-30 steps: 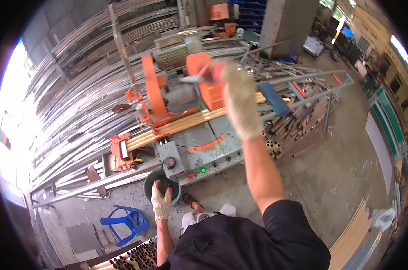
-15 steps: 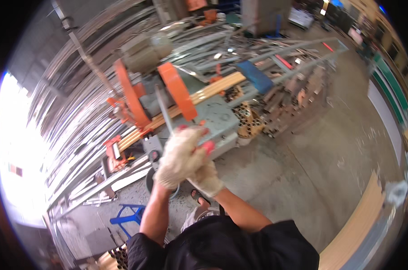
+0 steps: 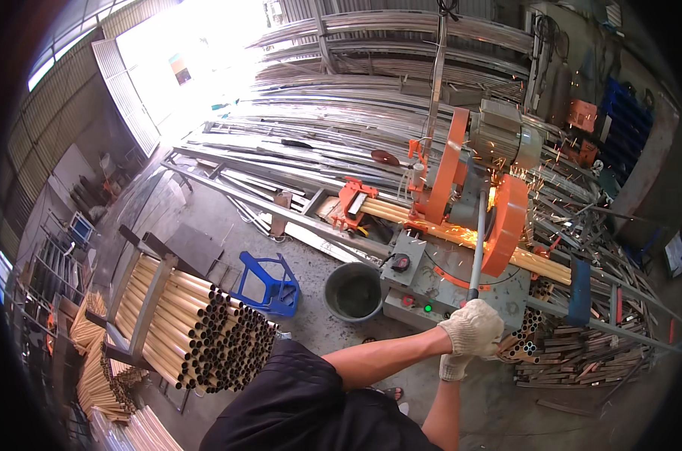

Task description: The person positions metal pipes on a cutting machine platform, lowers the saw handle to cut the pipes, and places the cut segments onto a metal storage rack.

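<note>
An orange-guarded cut-off saw (image 3: 506, 225) stands over a clamped bundle of gold-coloured tubes (image 3: 540, 264), and bright sparks fly from around its blade. From the saw a grey lever handle (image 3: 478, 248) reaches toward me. My left hand (image 3: 476, 325), in a cream knitted glove, is closed around the near end of that handle. Just below it and partly behind, my gloved right hand (image 3: 454, 367) presses close; its fingers are hidden by the left. A control box (image 3: 405, 263) with a dark knob and a green lit button sits left of my hands.
A black bucket (image 3: 354, 292) and a blue plastic stool (image 3: 269, 284) are on the floor to the left. A large stack of gold tubes (image 3: 198, 323) lies on a rack near my left side. Cut offcuts (image 3: 581, 353) are heaped at the right. Long metal bars (image 3: 341, 124) fill the back.
My view has turned left, bringing the stacked tubes and bucket into sight. Sparks now spray from the saw, where none showed before. Both hands remain together at the handle.
</note>
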`<state>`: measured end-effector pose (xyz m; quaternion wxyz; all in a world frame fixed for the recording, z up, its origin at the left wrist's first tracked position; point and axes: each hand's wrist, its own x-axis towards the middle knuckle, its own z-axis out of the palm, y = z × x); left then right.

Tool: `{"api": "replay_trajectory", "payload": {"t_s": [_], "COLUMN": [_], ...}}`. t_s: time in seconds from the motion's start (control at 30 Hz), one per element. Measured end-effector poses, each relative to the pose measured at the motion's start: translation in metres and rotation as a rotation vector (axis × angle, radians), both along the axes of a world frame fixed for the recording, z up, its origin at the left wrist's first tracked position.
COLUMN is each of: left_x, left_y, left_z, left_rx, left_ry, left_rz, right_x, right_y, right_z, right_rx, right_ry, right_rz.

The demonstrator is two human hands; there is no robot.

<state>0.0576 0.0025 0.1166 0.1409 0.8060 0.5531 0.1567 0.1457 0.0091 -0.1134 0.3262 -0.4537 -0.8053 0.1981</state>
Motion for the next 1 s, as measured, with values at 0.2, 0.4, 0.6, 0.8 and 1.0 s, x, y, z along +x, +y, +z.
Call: {"api": "replay_trajectory", "payload": {"t_s": [0.2, 0.4, 0.6, 0.8, 1.0], "left_x": [0.008, 0.001, 0.010, 0.011, 0.021], "left_y": [0.010, 0.013, 0.010, 0.006, 0.006], "left_z": [0.007, 0.002, -0.007, -0.016, -0.022], "left_rx": [-0.029, -0.052, -0.011, 0.038, 0.132], "left_ry": [0.000, 0.066, 0.016, 0.015, 0.036], "left_rz": [-0.051, -0.043, -0.050, -0.050, -0.052], "right_x": [0.004, -0.024, -0.024, -0.032, -0.038], "right_y": [0.010, 0.016, 0.003, -0.015, -0.019], "right_z": [0.000, -0.005, -0.010, -0.017, -0.026], "right_rx": [0.014, 0.021, 0.012, 0.012, 0.035], "right_ry": [-0.007, -0.016, -0.010, 0.014, 0.053], "right_rz": [-0.020, 0.005, -0.018, -0.024, -0.046]}}
